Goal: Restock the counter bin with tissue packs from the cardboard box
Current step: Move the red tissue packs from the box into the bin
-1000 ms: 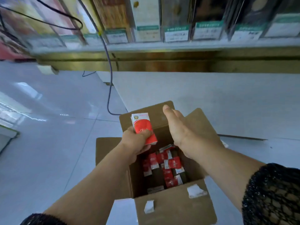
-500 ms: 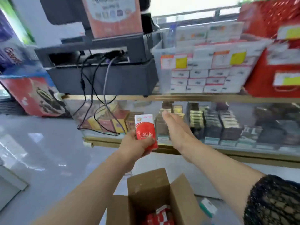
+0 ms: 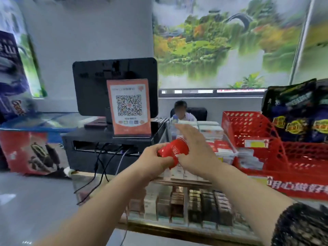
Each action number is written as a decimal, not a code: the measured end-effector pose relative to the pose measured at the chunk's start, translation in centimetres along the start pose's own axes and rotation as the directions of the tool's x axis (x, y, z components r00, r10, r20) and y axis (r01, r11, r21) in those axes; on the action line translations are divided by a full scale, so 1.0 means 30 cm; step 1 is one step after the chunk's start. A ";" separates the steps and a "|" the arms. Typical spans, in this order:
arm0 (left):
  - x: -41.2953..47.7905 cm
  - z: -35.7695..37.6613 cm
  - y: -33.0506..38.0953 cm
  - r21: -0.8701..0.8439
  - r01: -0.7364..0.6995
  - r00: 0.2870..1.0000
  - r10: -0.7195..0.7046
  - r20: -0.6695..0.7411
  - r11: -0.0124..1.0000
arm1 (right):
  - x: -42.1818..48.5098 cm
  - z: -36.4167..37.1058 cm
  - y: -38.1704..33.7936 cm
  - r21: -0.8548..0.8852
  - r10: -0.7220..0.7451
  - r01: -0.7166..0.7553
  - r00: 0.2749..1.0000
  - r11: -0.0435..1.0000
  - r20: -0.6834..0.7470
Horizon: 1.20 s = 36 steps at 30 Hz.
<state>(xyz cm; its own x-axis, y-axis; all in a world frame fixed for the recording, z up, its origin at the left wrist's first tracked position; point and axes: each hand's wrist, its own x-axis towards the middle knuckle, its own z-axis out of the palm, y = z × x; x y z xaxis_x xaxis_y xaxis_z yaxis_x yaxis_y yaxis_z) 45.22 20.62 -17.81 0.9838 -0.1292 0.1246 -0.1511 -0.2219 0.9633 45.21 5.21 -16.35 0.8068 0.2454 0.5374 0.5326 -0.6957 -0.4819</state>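
My left hand (image 3: 156, 158) grips a red tissue pack (image 3: 174, 150) and holds it tilted in front of the clear counter bin (image 3: 220, 150), which has white and red packs stacked in its compartments. My right hand (image 3: 193, 148) is beside the pack on its right, fingers straight and pointing up towards the bin, its heel near the pack's lower edge. The cardboard box is out of view below the frame.
A black register with monitor (image 3: 115, 86) and an orange QR-code sign (image 3: 130, 107) stands left of the bin. Red mesh baskets (image 3: 257, 137) with snack bags (image 3: 294, 110) fill the right. The glass counter (image 3: 186, 201) holds boxed goods below. A person sits behind the counter.
My view has swung up from the box on the floor to the counter top. Both hands rose with the red pack towards the bin, and the pack is tilted over now.
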 end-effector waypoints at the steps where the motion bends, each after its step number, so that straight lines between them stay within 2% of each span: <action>1: 0.023 -0.002 0.027 0.008 -0.003 1.000 0.003 -0.003 1.000 | 0.015 -0.026 0.003 -0.076 -0.040 0.043 0.998 0.996 0.043; 3: 0.065 -0.008 0.078 0.015 0.009 1.000 -0.009 0.001 1.000 | 0.042 -0.061 0.011 -0.203 -0.088 0.109 0.990 0.973 0.107; 5: 0.105 -0.012 0.121 0.010 0.021 1.000 -0.022 0.017 1.000 | 0.074 -0.081 0.021 -0.245 -0.090 0.118 0.988 0.962 0.121; 10: 0.208 -0.024 0.191 -0.003 0.037 0.999 -0.037 0.001 0.999 | 0.168 -0.107 0.068 -0.278 -0.037 0.041 0.999 0.960 0.019; 15: 0.314 -0.068 0.216 -0.113 -0.015 0.988 -0.002 -0.155 0.993 | 0.297 -0.067 0.146 -0.254 0.183 -0.203 0.978 0.946 -0.098; 18: 0.359 -0.114 0.204 -0.155 -0.008 0.981 -0.022 -0.194 0.988 | 0.370 0.003 0.187 -0.204 0.322 -0.332 0.943 0.921 -0.085; 21: 0.392 -0.151 0.195 -0.195 0.016 0.978 -0.057 -0.202 0.981 | 0.423 0.099 0.210 -0.234 0.415 -0.411 0.909 0.881 -0.032; 24: 0.421 -0.171 0.196 -0.264 0.021 0.977 -0.076 -0.199 0.964 | 0.454 0.182 0.223 -0.312 0.499 -0.474 0.867 0.823 -0.002; 30: 0.466 -0.153 0.215 -0.300 0.009 0.983 -0.063 -0.170 0.954 | 0.487 0.261 0.241 -0.463 0.647 -0.565 0.762 0.683 0.025; 36: 0.495 -0.132 0.204 -0.332 0.061 0.987 -0.106 -0.118 0.941 | 0.503 0.288 0.258 -0.526 0.669 -0.563 0.743 0.638 0.016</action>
<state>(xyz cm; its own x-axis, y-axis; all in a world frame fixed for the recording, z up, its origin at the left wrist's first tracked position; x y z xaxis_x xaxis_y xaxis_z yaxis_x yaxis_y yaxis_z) 59.28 21.19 -9.13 0.9988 0.0095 0.0490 -0.0497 0.1040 0.9933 63.72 9.37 -17.96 0.9601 -0.2719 0.0659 -0.2485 -0.9369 -0.2460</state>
